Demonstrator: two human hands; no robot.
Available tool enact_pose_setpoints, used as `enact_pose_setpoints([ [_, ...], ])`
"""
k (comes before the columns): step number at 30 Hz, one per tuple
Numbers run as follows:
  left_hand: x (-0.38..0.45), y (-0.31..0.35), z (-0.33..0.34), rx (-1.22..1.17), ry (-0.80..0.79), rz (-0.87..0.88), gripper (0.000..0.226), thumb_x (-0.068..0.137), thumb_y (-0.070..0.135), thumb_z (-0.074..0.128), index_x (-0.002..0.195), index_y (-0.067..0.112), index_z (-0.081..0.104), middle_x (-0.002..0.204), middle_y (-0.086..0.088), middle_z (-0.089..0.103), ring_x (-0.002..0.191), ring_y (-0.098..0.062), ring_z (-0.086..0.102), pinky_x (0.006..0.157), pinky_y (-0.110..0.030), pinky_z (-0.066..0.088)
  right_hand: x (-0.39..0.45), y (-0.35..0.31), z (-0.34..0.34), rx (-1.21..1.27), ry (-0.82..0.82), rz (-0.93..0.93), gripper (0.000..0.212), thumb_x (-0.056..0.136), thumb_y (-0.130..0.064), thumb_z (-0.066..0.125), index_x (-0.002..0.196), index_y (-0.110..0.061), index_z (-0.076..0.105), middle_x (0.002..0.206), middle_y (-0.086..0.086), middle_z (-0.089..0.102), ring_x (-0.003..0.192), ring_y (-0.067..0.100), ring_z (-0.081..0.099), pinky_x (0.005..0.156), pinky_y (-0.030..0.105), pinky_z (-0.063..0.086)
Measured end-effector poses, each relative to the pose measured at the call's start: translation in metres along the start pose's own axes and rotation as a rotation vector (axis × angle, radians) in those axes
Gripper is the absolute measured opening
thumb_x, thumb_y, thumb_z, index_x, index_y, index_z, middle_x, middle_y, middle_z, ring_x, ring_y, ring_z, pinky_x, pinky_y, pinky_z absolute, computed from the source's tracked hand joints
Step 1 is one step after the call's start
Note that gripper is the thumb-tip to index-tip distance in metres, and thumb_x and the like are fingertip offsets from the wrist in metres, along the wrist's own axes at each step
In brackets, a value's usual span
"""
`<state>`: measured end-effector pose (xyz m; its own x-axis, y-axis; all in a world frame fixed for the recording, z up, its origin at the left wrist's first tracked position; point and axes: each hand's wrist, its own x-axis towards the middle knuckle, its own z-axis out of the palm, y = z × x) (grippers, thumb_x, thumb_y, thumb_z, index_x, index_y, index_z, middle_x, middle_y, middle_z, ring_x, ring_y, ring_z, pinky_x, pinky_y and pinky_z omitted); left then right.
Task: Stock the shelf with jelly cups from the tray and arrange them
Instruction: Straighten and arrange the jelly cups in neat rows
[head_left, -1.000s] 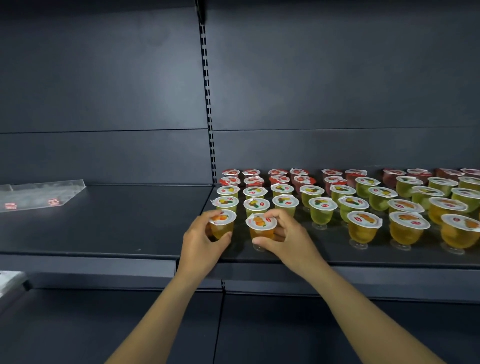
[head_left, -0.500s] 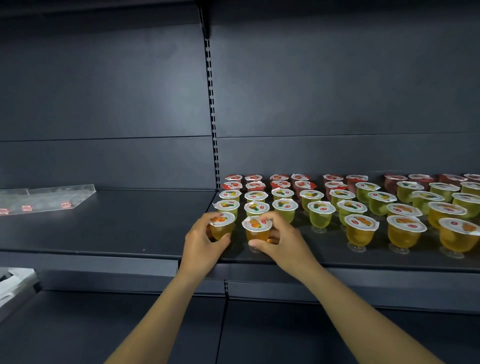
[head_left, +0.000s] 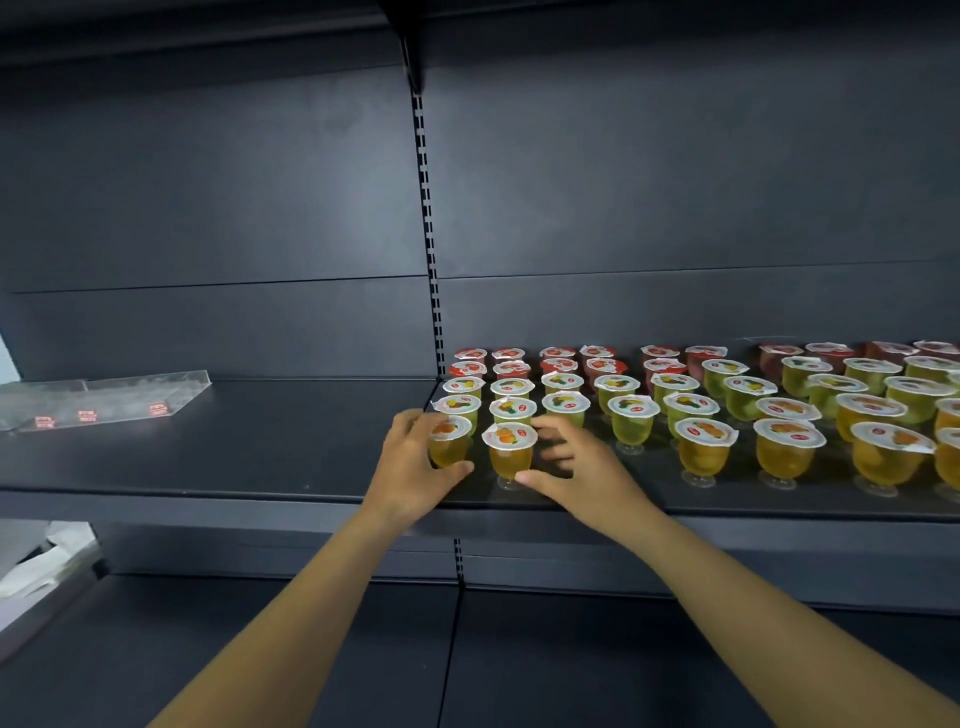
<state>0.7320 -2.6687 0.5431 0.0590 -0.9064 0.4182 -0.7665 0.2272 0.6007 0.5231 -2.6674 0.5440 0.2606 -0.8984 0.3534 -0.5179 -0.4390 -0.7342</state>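
Rows of jelly cups stand on the right half of the dark shelf (head_left: 260, 447): red ones (head_left: 558, 358) at the back, green ones (head_left: 631, 421) in the middle, orange ones (head_left: 704, 452) in front. My left hand (head_left: 410, 467) wraps around the leftmost front orange jelly cup (head_left: 449, 441), thumb in front and fingers behind. Beside it, my right hand (head_left: 582, 467) holds the second orange jelly cup (head_left: 509, 452), with the thumb at its foot and the fingers curled behind. Both cups stand upright on the shelf near its front edge.
A clear plastic tray (head_left: 104, 400) with red stickers lies on the left half of the shelf. A slotted upright post (head_left: 428, 234) splits the back wall. A lower shelf (head_left: 311, 649) runs beneath my arms, with white packaging (head_left: 36, 566) at far left.
Both hands have stayed on the same two front cups, shifting them only slightly. My head has moved, so the shelf sits a little lower in view.
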Motion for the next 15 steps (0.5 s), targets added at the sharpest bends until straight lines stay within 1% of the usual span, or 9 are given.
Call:
enact_pose_setpoints([
  [3,-0.005,0.017,-0.013,0.238,-0.015,0.054,0.068,0.08,0.033,0.072,0.138,0.015,0.041,0.146,-0.007,0.029,0.135,-0.026,0.028,0.11,-0.037,0.031,-0.016,-0.009,-0.024,-0.209,0.033,-0.061,0.055,0.082,-0.038,0.07,0.13,-0.03,0.046,0.136,-0.01,0.044,0.119,0.007,0.048,0.099,0.029,0.044],
  [6,-0.021,0.049,-0.025,0.375,-0.04,0.129,0.071,0.083,0.039,0.067,0.142,0.015,0.036,0.147,-0.008,0.029,0.136,-0.026,0.026,0.11,-0.041,0.031,-0.042,-0.026,-0.051,-0.415,0.034,-0.102,0.055,0.085,-0.041,0.066,0.133,-0.027,0.043,0.138,-0.009,0.041,0.125,0.01,0.041,0.097,0.023,0.038],
  [9,-0.042,0.081,-0.031,0.501,-0.09,0.241,0.067,0.085,0.042,0.063,0.141,0.017,0.036,0.146,-0.007,0.032,0.134,-0.027,0.03,0.106,-0.04,0.035,-0.074,-0.042,-0.076,-0.587,0.03,-0.1,0.059,0.086,-0.043,0.064,0.137,-0.026,0.04,0.143,-0.007,0.036,0.131,0.012,0.035,0.102,0.027,0.034],
  [11,-0.057,0.101,-0.032,0.57,-0.118,0.293,0.066,0.086,0.044,0.06,0.141,0.017,0.035,0.147,-0.008,0.03,0.135,-0.028,0.029,0.105,-0.04,0.034,-0.097,-0.049,-0.093,-0.688,0.024,-0.093,0.061,0.086,-0.045,0.063,0.139,-0.025,0.039,0.144,-0.006,0.036,0.132,0.014,0.033,0.105,0.028,0.033],
  [15,-0.085,0.139,-0.026,0.58,-0.124,0.364,0.064,0.087,0.043,0.06,0.14,0.017,0.035,0.147,-0.008,0.029,0.135,-0.027,0.028,0.106,-0.04,0.033,-0.139,-0.055,-0.126,-0.787,0.015,-0.063,0.063,0.085,-0.047,0.063,0.139,-0.022,0.04,0.143,-0.002,0.038,0.132,0.017,0.034,0.107,0.034,0.035],
])
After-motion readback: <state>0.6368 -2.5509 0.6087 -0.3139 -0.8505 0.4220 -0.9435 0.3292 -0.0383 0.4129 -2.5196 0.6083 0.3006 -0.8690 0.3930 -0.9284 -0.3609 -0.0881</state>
